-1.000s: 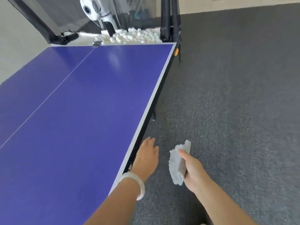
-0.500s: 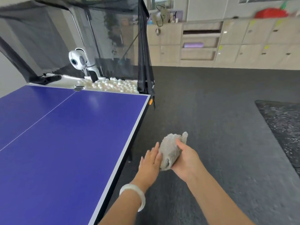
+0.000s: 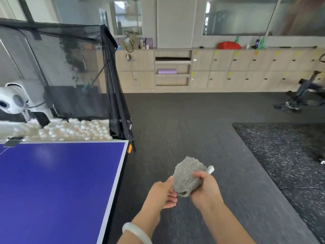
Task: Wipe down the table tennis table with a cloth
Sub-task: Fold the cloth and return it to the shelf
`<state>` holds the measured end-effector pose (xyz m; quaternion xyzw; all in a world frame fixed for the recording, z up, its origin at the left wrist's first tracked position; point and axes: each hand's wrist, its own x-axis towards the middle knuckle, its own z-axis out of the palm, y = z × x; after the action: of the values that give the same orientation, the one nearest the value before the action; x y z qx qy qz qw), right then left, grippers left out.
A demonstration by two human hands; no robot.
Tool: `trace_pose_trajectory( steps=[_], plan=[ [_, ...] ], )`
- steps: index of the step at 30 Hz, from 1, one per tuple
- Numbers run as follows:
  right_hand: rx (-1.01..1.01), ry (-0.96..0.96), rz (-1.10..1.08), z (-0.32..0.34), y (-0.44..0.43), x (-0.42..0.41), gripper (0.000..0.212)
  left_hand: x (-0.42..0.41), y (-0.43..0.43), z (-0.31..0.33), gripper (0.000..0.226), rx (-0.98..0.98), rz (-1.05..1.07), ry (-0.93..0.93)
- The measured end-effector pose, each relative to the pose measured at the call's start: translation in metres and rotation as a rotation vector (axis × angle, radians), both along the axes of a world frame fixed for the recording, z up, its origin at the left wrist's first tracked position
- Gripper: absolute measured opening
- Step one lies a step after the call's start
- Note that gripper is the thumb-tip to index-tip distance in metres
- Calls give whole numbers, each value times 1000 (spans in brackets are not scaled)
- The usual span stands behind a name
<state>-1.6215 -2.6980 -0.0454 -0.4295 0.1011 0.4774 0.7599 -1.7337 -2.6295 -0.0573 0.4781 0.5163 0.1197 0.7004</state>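
My right hand [image 3: 205, 189] grips the bunched cloth [image 3: 187, 176], held over the floor right of the table [image 3: 61, 173], not touching it. My left hand [image 3: 161, 194] touches its left side; grip undetermined. Risk: a loose wad slips free, or wipes only a narrow strip.

Grey cloth [image 3: 187, 175] (right hand [image 3: 205, 189] around it, left hand [image 3: 161, 195] at its edge) beside blue table [image 3: 61, 182]
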Motion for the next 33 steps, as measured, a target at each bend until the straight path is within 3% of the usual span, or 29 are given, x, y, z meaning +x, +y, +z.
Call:
trace_pose_trajectory(
  steps=[8,10,13,16,18,21,23,26,29,33],
  plan=[
    [42,82,-68,-17,75,94,44,101,64,2,30,-387,81,-271],
    [97,35,-26,-21,102,138,49,144,96,-1,24,-340,115,-328],
    [35,-121,36,-16,148,218,45,213,153,7,11,-68,187,-325],
    [-296,-493,72,-17,188,291,45,269,207,19,7,201,198,-202],
    [-422,-1025,70,-8,217,332,52,299,241,25,14,417,125,-119],
    [-196,-1588,404,9,274,374,78,341,285,33,33,603,-45,-47],
    [-124,-1857,658,11,316,395,79,362,313,33,43,642,-133,-27],
    [-132,-2045,759,9,376,433,50,390,364,27,44,692,-181,-11],
    [-235,-2175,675,2,434,472,14,417,426,16,40,709,-214,24],
    [-356,-2232,591,-6,516,519,14,462,520,7,52,731,-287,36]
  ],
)
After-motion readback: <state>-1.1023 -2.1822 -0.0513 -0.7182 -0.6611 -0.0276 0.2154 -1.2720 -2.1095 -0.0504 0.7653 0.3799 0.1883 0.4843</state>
